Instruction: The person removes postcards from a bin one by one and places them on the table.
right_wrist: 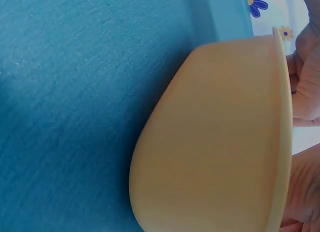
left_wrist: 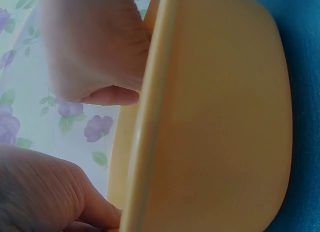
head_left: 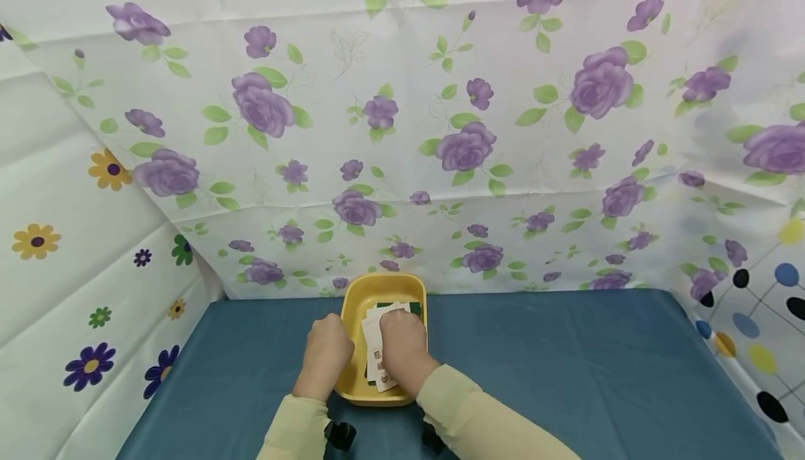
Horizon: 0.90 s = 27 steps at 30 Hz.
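A yellow plastic basin (head_left: 358, 393) sits on the table, holding printed white papers (head_left: 372, 338) with dark green pieces beneath them. My right hand (head_left: 402, 345) is over the basin, its fingers curled down at the papers; its fingertips are hidden. At the basin's left rim is my left hand (head_left: 327, 351), with its fingers bent. In the left wrist view, the left hand (left_wrist: 45, 197) reaches behind the basin's rim (left_wrist: 150, 106), so what its fingertips hold is hidden. The right wrist view shows the basin's outer wall (right_wrist: 215, 137) with both hands beyond the rim.
A blue cloth (head_left: 534, 362) covers the table. Behind it hangs a white sheet with purple flowers (head_left: 465, 145), close to the basin's far end. Patterned sheets also hang along the left (head_left: 38, 306) and right (head_left: 764, 327) sides.
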### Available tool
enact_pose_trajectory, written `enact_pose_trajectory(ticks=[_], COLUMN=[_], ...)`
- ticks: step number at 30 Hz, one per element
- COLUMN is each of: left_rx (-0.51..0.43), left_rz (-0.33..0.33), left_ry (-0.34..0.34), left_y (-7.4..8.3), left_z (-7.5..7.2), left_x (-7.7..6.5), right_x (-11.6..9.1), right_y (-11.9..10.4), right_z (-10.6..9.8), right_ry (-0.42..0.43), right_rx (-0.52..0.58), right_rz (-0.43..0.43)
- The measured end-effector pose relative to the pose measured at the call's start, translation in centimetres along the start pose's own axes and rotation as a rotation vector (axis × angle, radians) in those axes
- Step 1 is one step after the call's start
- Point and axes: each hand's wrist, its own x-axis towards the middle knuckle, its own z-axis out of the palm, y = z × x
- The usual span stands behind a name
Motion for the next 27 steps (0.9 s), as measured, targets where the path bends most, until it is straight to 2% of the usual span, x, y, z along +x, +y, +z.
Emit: enact_pose_trajectory(ticks=[3, 7, 15, 20, 24, 27], left_rx=[0.003, 0.003, 0.02, 0.018, 0.013, 0.005], left_rz=[0.004, 0.015, 0.049, 0.051, 0.033, 0.017], left_ry=[0.014, 0.032, 0.06, 0.054, 0.035, 0.015], left_y=[0.0, -0.1, -0.2, -0.2, 0.0, 0.1], left_z=[0.0, 0.1, 0.2, 0.1, 0.1, 0.0], left_x=[-0.1, -0.2, -0.1, -0.2, -0.2, -0.2], right_x=[-0.2, -0.3, -0.7, -0.6, -0.6, -0.7], right_y=[0.3, 1.2, 4.1, 6.6, 9.2, 11.7], right_z=[-0.5, -1.2, -2.5, -3.9, -5.2, -5.4], right_ry=[-0.002, -0.019, -0.03, 0.045, 0.117, 0.163], right_rx=[0.043, 0.173, 0.698, 0.914, 1.0, 1.015], right_rz=[0.0, 0.011, 0.068, 0.117, 0.222, 0.278])
